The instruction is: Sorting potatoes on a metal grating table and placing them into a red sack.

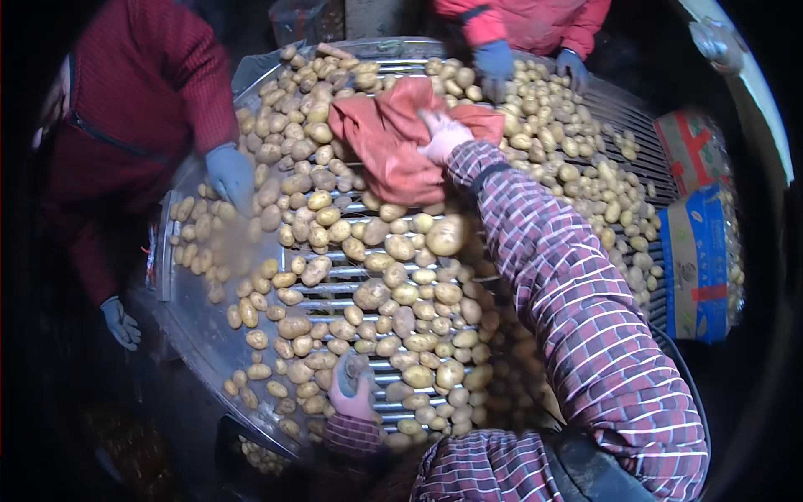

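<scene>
My left hand [352, 386], in a pink and grey glove, is low in the view over the metal rollers, closed around a dark lump that looks like a potato or clod. At the upper middle, my right hand [444, 135], in a pink glove, lies against a crumpled orange-red cloth [401, 144]; whether its fingers grip the cloth cannot be told. Many potatoes [399, 247] cover the roller table [326, 288] around both hands. One large potato [446, 235] sits just below the cloth, beside my right sleeve.
A co-worker's gloved hand [231, 176] reaches over potatoes at the left metal tray [207, 326]; the other hangs beside it. Another person's gloved hands [494, 66] work at the far edge. At right stand a blue printed box [693, 263] and a brown-red box [690, 150], both holding potatoes.
</scene>
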Demonstrator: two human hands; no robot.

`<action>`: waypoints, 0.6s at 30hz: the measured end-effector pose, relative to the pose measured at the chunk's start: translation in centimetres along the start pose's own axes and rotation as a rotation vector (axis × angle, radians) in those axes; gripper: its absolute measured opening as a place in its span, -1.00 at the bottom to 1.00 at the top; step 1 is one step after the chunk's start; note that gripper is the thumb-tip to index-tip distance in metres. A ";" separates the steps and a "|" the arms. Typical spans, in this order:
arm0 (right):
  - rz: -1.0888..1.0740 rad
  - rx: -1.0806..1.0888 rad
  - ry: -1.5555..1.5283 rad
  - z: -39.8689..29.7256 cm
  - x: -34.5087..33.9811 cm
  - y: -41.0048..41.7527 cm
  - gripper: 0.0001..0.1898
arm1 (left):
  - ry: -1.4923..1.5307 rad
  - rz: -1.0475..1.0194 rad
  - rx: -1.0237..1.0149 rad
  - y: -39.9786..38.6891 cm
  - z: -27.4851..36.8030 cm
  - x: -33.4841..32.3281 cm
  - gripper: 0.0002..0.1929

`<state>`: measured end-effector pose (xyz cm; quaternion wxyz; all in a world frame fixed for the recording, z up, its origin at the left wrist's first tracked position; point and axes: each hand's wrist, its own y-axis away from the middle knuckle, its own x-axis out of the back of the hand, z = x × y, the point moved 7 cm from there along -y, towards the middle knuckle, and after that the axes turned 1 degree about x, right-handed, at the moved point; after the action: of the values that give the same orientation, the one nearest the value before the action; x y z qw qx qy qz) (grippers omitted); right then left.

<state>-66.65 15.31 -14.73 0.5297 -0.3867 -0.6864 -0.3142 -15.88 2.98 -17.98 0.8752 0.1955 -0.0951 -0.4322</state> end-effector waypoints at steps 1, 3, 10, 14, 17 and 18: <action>-0.026 0.041 -0.026 0.3 0.1 2.4 -0.19 | -0.014 0.001 -0.007 0.1 0.8 -0.7 -0.54; -0.046 0.371 -0.124 -2.2 0.7 8.6 -0.30 | -0.023 -0.029 0.017 0.0 0.1 0.2 -0.55; -0.141 0.387 -0.153 -2.7 5.2 31.0 -0.43 | -0.145 0.020 -0.086 -0.2 -0.2 0.2 -0.48; -0.056 -0.004 0.255 4.4 13.8 30.4 -0.42 | -0.250 -0.023 -0.116 0.5 2.2 -1.2 -0.48; 0.587 -0.197 0.027 8.9 17.0 28.1 -0.35 | -0.212 -0.046 -0.038 1.0 2.9 -1.9 -0.48; 0.541 -0.115 0.095 11.1 12.7 26.7 -0.29 | -0.253 -0.085 -0.128 1.0 3.0 -2.4 -0.48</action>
<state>-50.71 40.60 -4.49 0.6031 -0.5701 -0.5138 -0.2175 -17.63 4.65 -14.87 0.8479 0.0868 -0.1687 -0.4951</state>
